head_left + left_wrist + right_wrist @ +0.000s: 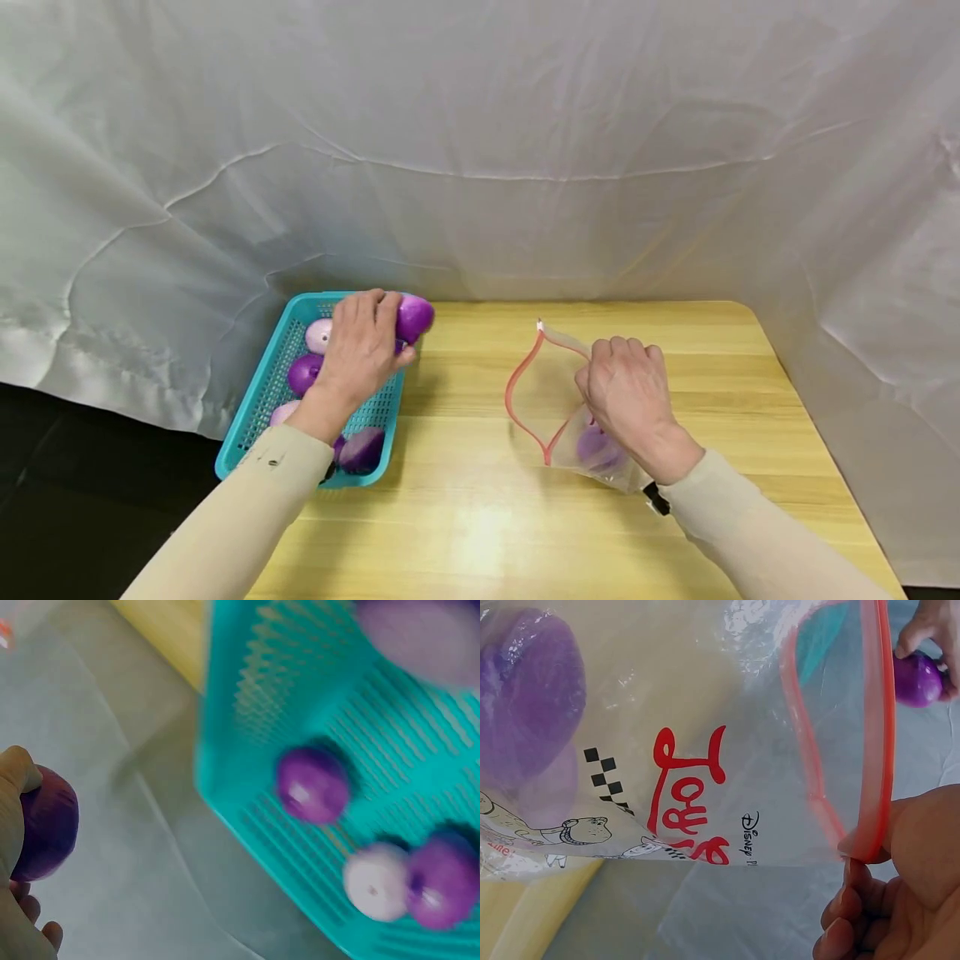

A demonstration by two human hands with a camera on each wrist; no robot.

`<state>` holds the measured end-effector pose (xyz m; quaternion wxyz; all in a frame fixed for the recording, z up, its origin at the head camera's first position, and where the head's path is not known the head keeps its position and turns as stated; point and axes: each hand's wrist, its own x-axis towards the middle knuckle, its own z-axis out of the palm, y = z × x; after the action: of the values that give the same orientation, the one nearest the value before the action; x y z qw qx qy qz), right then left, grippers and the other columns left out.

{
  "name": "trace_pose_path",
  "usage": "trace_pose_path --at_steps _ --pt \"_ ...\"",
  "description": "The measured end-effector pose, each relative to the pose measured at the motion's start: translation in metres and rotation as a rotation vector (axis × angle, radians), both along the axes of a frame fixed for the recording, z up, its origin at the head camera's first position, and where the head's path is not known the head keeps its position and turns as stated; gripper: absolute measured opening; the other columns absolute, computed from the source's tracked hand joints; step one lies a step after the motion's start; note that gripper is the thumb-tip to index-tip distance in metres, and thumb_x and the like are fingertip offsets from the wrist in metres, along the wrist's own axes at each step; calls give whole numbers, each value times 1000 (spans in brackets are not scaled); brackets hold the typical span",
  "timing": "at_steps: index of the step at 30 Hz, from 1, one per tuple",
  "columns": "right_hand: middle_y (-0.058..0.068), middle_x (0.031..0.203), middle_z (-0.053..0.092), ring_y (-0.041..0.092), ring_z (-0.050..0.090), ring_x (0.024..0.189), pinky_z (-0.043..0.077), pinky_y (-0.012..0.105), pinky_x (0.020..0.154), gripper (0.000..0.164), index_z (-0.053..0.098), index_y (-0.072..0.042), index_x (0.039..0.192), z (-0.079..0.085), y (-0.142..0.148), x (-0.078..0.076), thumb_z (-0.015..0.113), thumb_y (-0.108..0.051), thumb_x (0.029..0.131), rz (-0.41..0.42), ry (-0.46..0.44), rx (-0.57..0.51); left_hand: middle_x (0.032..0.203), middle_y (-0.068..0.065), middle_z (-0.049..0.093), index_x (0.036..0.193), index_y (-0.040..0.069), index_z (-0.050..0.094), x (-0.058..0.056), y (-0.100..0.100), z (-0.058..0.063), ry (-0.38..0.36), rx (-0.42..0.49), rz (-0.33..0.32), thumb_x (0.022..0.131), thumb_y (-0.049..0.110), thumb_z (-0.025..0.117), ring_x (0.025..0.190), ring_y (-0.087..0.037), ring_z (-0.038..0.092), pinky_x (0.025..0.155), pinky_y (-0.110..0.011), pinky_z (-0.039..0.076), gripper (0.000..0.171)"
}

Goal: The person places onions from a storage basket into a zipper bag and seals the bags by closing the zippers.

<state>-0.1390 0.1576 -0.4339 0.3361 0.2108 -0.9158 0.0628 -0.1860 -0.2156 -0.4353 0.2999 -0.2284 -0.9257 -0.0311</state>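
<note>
My left hand (360, 350) holds a purple onion (415, 317) above the far right corner of a blue-green basket (396, 417). In the left wrist view, the thumb and fingers curl around that onion (51, 825). Several other onions (303, 374), some purple and some pale, lie in the basket. My right hand (633, 400) pinches the coral zip edge of a clear printed bag (705, 682). Its mouth gapes toward the basket. Purple onions (529, 697) show through the plastic; how many there are, I cannot tell.
A light wooden table (465, 508) carries the basket on the left and the bag on the right. Grey-white sheeting (480, 217) rises behind the table and along its right side. Dark floor (75, 500) shows at the lower left.
</note>
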Motion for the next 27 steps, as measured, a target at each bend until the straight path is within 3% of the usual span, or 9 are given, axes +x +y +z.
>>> trace_pose_path --at_steps 4,12,22,27 --pt "-2 63 22 20 26 53 24 37 52 31 26 -14 65 1 0 -1 49 -7 85 -2 -4 -6 124 -26 56 133 2 49 8 28 1 23 17 -67 81 36 85 110 -41 54 95 -56 47 72" --pt "-2 62 21 19 24 53 23 37 51 31 24 -14 65 2 0 -4 47 -6 83 0 7 -19 125 -19 57 135 5 51 21 81 -5 -26 -8 -169 83 38 84 109 -35 56 97 -50 49 70" --pt "-1 62 23 24 31 51 24 37 53 28 28 -13 65 4 -2 -4 48 -7 84 -6 -6 -28 124 -12 58 136 10 52 21 133 -29 -71 -126 -291 85 37 82 115 -30 58 103 -46 49 65" --pt "1 60 27 27 36 50 25 38 52 28 30 -12 65 5 -3 -3 50 -6 83 -3 -6 -30 127 -10 58 133 12 51 19 149 -40 -72 -202 -296 85 40 84 117 -30 58 101 -45 50 64"
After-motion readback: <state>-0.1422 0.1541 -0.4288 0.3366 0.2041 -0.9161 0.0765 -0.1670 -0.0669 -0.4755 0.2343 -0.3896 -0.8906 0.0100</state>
